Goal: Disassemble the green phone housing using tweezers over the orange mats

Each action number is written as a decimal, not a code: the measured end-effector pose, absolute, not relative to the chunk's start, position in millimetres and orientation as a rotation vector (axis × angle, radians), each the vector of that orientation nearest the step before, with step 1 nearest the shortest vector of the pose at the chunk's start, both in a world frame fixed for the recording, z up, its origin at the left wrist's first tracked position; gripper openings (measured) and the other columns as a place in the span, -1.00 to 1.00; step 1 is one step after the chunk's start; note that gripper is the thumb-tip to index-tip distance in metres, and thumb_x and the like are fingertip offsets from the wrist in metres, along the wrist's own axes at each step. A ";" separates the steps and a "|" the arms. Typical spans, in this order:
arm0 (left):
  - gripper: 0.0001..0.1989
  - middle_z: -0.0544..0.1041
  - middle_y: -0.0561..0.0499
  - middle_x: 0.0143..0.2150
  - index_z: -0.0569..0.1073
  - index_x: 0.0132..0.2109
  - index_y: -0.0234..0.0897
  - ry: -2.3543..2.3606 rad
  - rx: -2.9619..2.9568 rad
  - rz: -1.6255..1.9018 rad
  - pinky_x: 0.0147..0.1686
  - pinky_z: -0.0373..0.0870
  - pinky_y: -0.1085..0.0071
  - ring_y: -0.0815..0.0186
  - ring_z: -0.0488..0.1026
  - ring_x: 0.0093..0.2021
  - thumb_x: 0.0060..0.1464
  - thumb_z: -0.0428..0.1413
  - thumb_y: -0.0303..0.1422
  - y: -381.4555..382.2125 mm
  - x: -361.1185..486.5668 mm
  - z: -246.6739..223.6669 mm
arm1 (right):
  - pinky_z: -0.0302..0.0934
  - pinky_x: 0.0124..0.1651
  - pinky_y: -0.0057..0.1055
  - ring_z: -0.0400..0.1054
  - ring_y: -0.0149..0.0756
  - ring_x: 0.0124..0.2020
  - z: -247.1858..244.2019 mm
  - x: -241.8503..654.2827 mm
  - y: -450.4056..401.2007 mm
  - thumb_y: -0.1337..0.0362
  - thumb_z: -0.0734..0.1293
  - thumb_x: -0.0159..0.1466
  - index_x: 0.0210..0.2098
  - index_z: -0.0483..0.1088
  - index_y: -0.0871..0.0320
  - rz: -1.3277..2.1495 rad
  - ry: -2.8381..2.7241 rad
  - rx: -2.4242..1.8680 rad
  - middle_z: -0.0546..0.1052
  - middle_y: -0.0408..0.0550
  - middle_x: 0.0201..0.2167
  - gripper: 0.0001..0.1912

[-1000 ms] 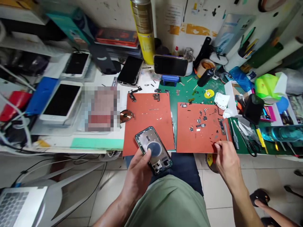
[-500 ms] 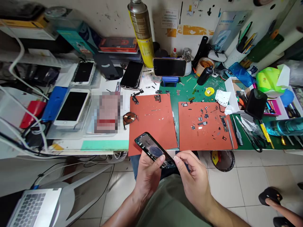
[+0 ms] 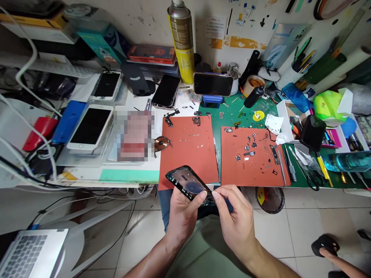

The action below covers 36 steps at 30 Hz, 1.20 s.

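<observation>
My left hand (image 3: 185, 208) is wrapped round an opened phone housing (image 3: 185, 178), thumb on its inner face. The housing is black-rimmed, with a round coil area inside and small parts along its edge, and is tilted over the table's front edge. At its right end my right hand (image 3: 236, 210) is closed, thumb and forefinger pinched together at the rim; whatever is between those fingertips is too small to make out. Just beyond lies a red-brown mat (image 3: 188, 150) with a few small parts. A copper coil (image 3: 161, 143) rests at its left edge.
A second red-brown mat (image 3: 249, 173) carries several tiny phone parts. Tweezers and scissors (image 3: 313, 179) lie to its right. Phones (image 3: 92, 126) stand on trays at left. A phone on a blue stand (image 3: 213, 101) and a yellow spray can (image 3: 185, 63) are behind. A bin (image 3: 271, 210) stands below.
The view has shifted slightly, so the table appears a little farther right and lower. Both hands keep nearly the same pose on the housing, which looks tilted slightly flatter.
</observation>
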<state>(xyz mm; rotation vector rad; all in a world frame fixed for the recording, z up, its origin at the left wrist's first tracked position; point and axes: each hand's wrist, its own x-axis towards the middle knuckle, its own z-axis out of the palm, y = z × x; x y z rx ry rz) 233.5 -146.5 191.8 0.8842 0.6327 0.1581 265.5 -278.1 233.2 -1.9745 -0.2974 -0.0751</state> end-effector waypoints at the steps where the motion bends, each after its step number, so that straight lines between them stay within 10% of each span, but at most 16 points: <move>1: -0.59 0.62 0.11 -0.24 0.51 -0.10 -0.16 0.628 0.890 0.167 -0.09 0.52 0.38 0.32 0.54 -0.22 0.00 0.53 -0.40 -146.7 233.2 191.8 | 0.46 -0.23 -0.43 0.53 -0.32 -0.32 233.2 265.5 -278.0 0.41 0.32 0.51 -0.17 0.56 0.08 -0.088 -0.309 -1.976 0.60 -0.09 -0.30 -0.81; 16: -0.60 0.65 0.09 -0.19 0.56 -0.08 -0.17 0.622 0.921 0.226 -0.07 0.56 0.39 0.31 0.57 -0.19 -0.01 0.54 -0.40 -149.9 235.4 193.4 | 0.52 -0.26 -0.33 0.58 -0.25 -0.32 233.2 266.2 -280.2 0.50 0.31 0.48 -0.08 0.60 0.07 -0.202 -0.459 -2.080 0.63 -0.03 -0.28 -0.74; 27: -0.52 0.71 0.07 -0.09 0.61 0.00 -0.09 0.617 0.815 0.249 0.06 0.60 0.34 0.30 0.63 -0.09 -0.06 0.57 -0.40 -157.6 242.6 200.5 | 0.64 -0.11 -0.10 0.67 0.07 -0.06 201.7 249.4 -287.1 0.63 0.37 0.35 0.57 0.19 0.25 -0.596 -0.813 -2.257 0.70 0.30 -0.07 -0.16; 32: -0.40 0.75 -0.14 -0.04 0.67 0.06 -0.12 0.689 0.624 0.154 0.08 0.67 0.03 -0.08 0.67 0.09 0.10 0.34 0.23 -154.2 240.4 200.2 | 0.65 -0.08 -0.23 0.68 -0.09 -0.09 215.7 255.0 -279.6 0.66 0.32 0.39 0.37 0.47 0.10 -0.453 -0.581 -2.118 0.70 0.16 -0.08 -0.36; 36: -0.39 0.77 -0.17 -0.01 0.71 0.03 -0.18 0.744 0.529 0.060 -0.07 0.73 0.06 -0.08 0.70 -0.02 0.20 0.23 0.25 -149.7 242.2 197.9 | 0.64 -0.05 -0.28 0.68 -0.15 -0.05 231.8 255.9 -277.8 0.58 0.32 0.45 0.25 0.54 0.09 -0.341 -0.516 -2.090 0.72 0.11 -0.05 -0.53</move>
